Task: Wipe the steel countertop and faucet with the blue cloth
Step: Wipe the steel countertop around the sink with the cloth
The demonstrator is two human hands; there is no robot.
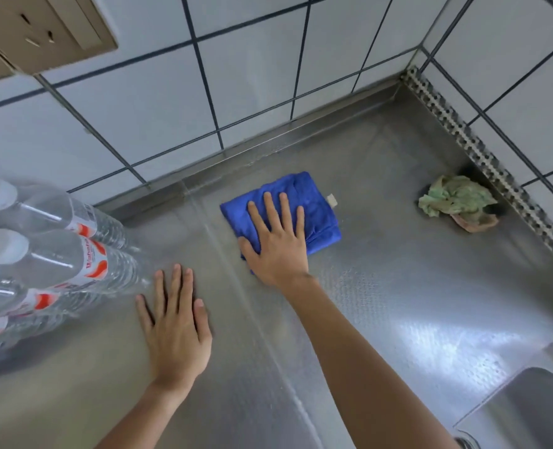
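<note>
Head view looks down on a steel surface [398, 286] that runs into a tiled corner at about one o'clock. The right hand [278, 241] lies flat on the folded blue cloth [314, 205], fingers straight and slightly spread, pressing it down rather than gripping it — the cloth sits just above the middle of the frame, close to the back wall. The left hand [174, 325] rests palm-down on the bare steel at about seven o'clock from the cloth, fingers straight, holding nothing; it looks to be bracing.

By my reading the countertop wipe is the step in hand, and well short of done. The next move calls for steady downward pressure while sliding the cloth across the steel, likely toward the corner or back toward the sink basin [527, 413] at five o'clock, keeping the fold from bunching under the palm.

A crumpled green rag [456, 202] lies near the corner at three o'clock from the cloth and would need lifting or going around. A pack of water bottles [58, 251] stands at nine o'clock, blurred and cut off by the frame edge.

No faucet is in sight — only a corner of the basin shows, so how that part stands cannot be told. Whether the steel is wet or merely reflecting light is hard to make out.
</note>
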